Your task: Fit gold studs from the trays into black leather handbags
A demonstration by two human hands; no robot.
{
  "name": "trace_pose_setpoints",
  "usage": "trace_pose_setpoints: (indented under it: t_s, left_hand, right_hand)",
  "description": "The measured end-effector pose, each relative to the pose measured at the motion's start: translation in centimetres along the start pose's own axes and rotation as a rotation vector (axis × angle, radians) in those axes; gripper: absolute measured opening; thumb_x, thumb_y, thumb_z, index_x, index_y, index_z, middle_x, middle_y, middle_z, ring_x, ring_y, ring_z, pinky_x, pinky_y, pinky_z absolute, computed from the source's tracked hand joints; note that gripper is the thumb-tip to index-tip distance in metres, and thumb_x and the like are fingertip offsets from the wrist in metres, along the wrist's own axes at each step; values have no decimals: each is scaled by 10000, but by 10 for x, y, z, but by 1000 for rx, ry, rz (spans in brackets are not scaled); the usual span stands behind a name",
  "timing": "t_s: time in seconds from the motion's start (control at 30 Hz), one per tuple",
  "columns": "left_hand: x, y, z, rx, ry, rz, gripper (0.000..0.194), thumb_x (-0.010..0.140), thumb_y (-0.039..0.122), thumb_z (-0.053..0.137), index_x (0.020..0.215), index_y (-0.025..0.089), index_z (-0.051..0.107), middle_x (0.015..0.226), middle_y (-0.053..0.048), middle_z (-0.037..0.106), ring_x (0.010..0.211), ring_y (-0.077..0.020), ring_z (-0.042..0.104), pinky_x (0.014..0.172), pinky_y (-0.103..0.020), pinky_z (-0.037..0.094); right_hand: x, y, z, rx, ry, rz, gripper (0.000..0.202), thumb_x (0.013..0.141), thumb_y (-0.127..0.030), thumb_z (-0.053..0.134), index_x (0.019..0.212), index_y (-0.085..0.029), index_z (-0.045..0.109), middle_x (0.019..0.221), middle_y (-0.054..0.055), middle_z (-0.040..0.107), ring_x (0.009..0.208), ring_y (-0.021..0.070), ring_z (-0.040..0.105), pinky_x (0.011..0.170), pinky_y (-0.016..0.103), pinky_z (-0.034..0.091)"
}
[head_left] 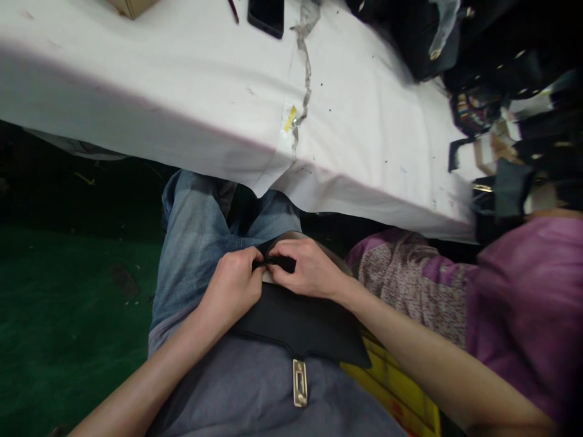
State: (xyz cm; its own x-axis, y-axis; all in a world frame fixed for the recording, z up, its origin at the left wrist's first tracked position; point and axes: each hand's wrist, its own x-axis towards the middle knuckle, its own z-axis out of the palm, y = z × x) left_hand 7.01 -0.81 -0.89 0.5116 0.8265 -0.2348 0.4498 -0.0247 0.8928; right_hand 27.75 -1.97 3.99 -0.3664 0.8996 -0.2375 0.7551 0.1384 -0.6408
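A black handbag (300, 318) lies across my lap, its flap towards my body. On the flap's tab sits a gold-coloured metal lock plate (299, 382) with a slot in it. My left hand (237, 278) is closed, pinching a black part at the bag's far side. Right beside it, my right hand (306, 267) is closed too, thumb and fingers on the same black part. The fingertips of both hands nearly meet. Between them a small pale patch shows, and the exact piece being pinched is mostly hidden by the fingers.
A white-covered table (218, 91) stands in front, with a phone (266, 15) and a yellow strip (290, 119) on it. Black bags (423, 42) crowd its right end. A yellow crate (396, 388) is at my right, beside a person in purple (528, 303).
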Motion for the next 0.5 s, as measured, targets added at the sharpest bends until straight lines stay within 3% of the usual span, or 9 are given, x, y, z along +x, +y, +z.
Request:
trace_pose_setpoints:
  t_s: [0.23,0.37,0.5]
  left_hand:
    - [0,6,-14,-37,-97,-9,156,976,197,635,1035,216,778,955,-73,810,889,-259,770,775,-347,551]
    - [-2,4,-6,56,-16,22,178,967,143,581,1029,201,738,946,-91,804,871,-276,779,782,-365,555]
    - [-1,-5,1,44,5,64,417,955,120,587,1366,181,612,1047,-102,816,966,-300,795,860,-387,586]
  right_hand:
    - [4,1,-2,-1,-26,-15,150,870,-126,692,984,-186,769,935,40,782,851,205,708,840,319,513]
    - [7,2,0,-5,-14,-13,137,847,-127,706,953,-191,767,901,31,774,833,205,701,833,321,504]
    - [8,5,1,26,-11,3,153,819,-90,702,925,-187,756,903,27,775,825,195,698,819,309,498]
